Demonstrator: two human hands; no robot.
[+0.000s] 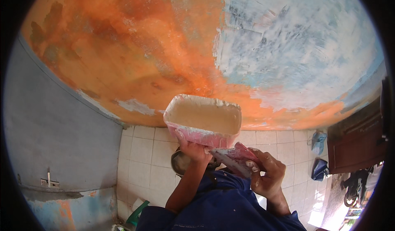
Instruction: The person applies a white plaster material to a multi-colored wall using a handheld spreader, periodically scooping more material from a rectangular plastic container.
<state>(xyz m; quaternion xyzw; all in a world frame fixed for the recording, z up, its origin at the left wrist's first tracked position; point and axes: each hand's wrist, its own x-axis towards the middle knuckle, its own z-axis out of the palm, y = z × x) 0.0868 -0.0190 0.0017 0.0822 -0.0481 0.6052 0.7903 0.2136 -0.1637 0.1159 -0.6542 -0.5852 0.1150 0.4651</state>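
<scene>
My left hand (pixel 192 149) is wrapped round the near side of a pink rectangular tub (pixel 201 136) and holds it up in front of the wall. Its rim is crusted with dried filler, and pale cream wall putty (pixel 203 115) lies inside. In my right hand (pixel 269 174) is a wide putty knife (pixel 235 160), reddish and smeared with whitish putty. The blade slants toward the left hand, just below the tub's near side. White residue marks the right fingers.
Ahead, the wall is patchy orange (pixel 156 50) at left and coated with whitish putty (pixel 292 54) at right. A grey wall (pixel 61 120) carries a socket (pixel 50 183). A round container (pixel 179 163) stands on the tiled floor (pixel 138 152). At right are a dark bag (pixel 319 169) and brown door (pixel 358 138).
</scene>
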